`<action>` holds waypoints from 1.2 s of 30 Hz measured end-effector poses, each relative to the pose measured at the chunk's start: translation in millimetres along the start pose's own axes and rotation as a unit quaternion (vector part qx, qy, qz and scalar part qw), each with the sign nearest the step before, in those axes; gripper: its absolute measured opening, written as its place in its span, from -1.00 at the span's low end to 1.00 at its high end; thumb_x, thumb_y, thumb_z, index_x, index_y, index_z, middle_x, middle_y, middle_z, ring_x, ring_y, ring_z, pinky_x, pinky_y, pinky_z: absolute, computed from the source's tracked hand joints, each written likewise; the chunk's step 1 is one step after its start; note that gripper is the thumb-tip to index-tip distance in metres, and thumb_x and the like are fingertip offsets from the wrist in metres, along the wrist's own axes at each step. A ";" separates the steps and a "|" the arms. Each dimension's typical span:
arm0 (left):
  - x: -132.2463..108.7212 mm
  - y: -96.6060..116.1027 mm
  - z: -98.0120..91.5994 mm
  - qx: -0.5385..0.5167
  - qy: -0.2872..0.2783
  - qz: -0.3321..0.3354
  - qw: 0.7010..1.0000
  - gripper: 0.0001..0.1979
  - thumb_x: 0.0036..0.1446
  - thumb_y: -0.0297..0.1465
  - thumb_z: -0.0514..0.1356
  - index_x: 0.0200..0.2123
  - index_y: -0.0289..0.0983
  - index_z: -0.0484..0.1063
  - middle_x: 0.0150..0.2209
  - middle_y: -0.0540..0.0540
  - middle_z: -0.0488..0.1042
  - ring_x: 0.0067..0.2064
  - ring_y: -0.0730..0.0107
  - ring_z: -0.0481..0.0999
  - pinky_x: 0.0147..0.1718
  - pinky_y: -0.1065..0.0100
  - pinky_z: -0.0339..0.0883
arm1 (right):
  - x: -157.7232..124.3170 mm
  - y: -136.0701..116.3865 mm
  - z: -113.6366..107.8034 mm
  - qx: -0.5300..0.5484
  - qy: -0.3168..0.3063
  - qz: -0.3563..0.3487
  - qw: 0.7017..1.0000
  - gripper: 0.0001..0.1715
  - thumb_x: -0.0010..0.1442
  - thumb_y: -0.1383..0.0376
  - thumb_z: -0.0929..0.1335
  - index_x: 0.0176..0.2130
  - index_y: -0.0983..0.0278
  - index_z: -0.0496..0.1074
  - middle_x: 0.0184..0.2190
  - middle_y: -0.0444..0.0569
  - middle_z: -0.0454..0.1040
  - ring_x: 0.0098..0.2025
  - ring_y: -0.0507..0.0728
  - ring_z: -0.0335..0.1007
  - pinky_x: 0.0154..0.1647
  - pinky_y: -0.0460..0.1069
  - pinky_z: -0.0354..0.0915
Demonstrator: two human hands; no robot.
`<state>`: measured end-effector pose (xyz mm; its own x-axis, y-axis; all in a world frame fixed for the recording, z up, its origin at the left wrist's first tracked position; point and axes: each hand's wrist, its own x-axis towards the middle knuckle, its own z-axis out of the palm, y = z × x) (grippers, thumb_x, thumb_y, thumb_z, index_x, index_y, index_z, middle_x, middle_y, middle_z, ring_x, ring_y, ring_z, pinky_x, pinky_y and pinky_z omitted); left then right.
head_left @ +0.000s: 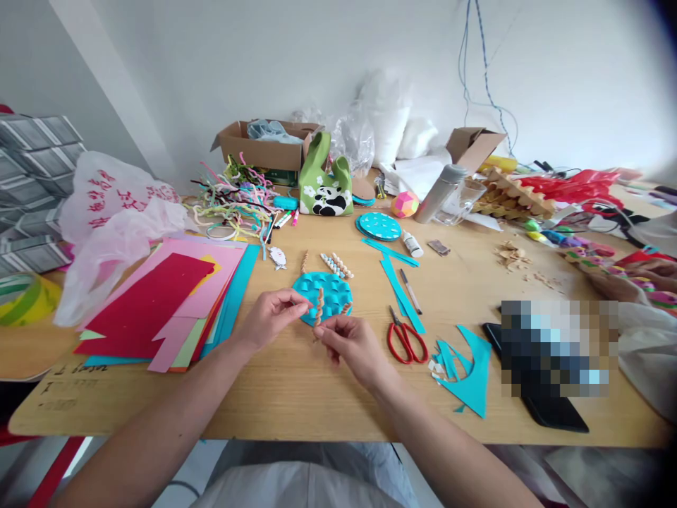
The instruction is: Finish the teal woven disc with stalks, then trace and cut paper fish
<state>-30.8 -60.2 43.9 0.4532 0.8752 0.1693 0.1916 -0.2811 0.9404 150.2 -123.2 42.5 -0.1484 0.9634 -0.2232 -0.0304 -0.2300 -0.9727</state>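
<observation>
My right hand (353,346) pinches the lower end of a short twisted brown-and-cream strip (319,305), which stands upright from the fingers. To its left, my left hand (275,316) has its thumb and forefinger pressed together; anything between them is too small to make out. Just behind both hands lies a round blue paper disc (328,281) with rows of raised curled loops, partly covered by the fingers and the strip. Beyond the disc rest another twisted brown strip (305,262) and several blue, white and brown twisted strips (338,266) side by side.
Coloured paper sheets (153,296) are stacked at left. Red-handled scissors (406,342), a pen (411,291), blue paper scraps (473,374) and a small white bottle (412,244) lie right. A dark phone (555,409) sits near the front edge. Behind stand a green panda bag (325,187) and grey flask (441,192).
</observation>
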 end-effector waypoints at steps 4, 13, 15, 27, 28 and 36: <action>-4.9 -4.2 6.0 -0.069 -0.013 -0.038 0.997 -0.75 0.07 -0.23 0.24 -0.35 -0.32 0.53 -0.34 -0.10 0.55 -0.24 0.33 0.50 -0.21 0.35 0.34 | 8.8 16.8 8.9 -0.049 0.009 0.003 0.999 -0.61 -0.01 0.02 0.39 -0.52 0.27 0.31 -0.72 -0.27 0.19 -0.72 -0.07 0.05 -0.73 -0.13 0.03; -5.4 -16.4 20.2 -0.064 -0.031 -0.123 0.990 -0.81 -0.10 -0.31 0.32 -0.44 -0.33 0.49 -0.43 -0.04 0.53 -0.38 0.42 0.46 -0.36 0.41 0.32 | 10.0 23.4 12.0 -0.200 0.066 -0.064 0.975 -0.73 0.07 0.22 0.31 -0.58 0.27 0.28 -0.68 -0.22 0.20 -0.61 -0.05 0.08 -0.61 -0.12 0.02; -5.7 -16.4 20.2 -0.067 -0.033 -0.117 0.990 -0.82 -0.09 -0.32 0.31 -0.49 -0.33 0.48 -0.45 -0.04 0.52 -0.38 0.43 0.46 -0.35 0.41 0.32 | 10.2 25.4 12.8 -0.229 0.073 -0.076 0.968 -0.78 0.07 0.25 0.32 -0.55 0.29 0.34 -0.65 -0.20 0.26 -0.59 -0.04 0.13 -0.58 -0.12 0.05; -2.5 -32.0 9.8 -0.060 0.012 -0.095 0.994 -0.75 -0.07 -0.23 0.31 -0.45 -0.32 0.51 -0.40 -0.06 0.57 -0.33 0.36 0.51 -0.27 0.37 0.36 | 4.7 18.7 4.3 -0.295 0.108 -0.100 0.944 -0.80 0.15 0.25 0.32 -0.37 0.28 0.53 -0.48 -0.05 0.50 -0.50 0.03 0.34 -0.50 -0.11 0.20; -2.7 -31.9 9.9 -0.058 0.012 -0.092 0.994 -0.76 -0.08 -0.23 0.31 -0.44 -0.32 0.51 -0.40 -0.06 0.57 -0.33 0.36 0.51 -0.28 0.37 0.36 | 4.9 18.4 5.9 -0.303 0.106 -0.104 0.941 -0.81 0.14 0.25 0.33 -0.37 0.27 0.53 -0.47 -0.05 0.51 -0.49 0.04 0.35 -0.49 -0.10 0.19; -6.1 -28.2 18.0 -0.045 0.005 -0.100 0.994 -0.82 -0.10 -0.30 0.31 -0.45 -0.31 0.53 -0.41 -0.07 0.58 -0.35 0.34 0.51 -0.33 0.35 0.36 | 8.5 16.1 17.8 -0.392 0.080 -0.120 0.908 -0.84 0.11 0.32 0.33 -0.43 0.24 0.51 -0.45 -0.05 0.55 -0.45 0.07 0.40 -0.42 -0.08 0.15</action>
<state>-23.3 -64.6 11.1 0.4051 0.9140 -0.0201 0.1970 -0.0657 0.9782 130.9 -121.2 26.0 -0.0839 0.9949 0.0561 0.6802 0.0983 -0.7264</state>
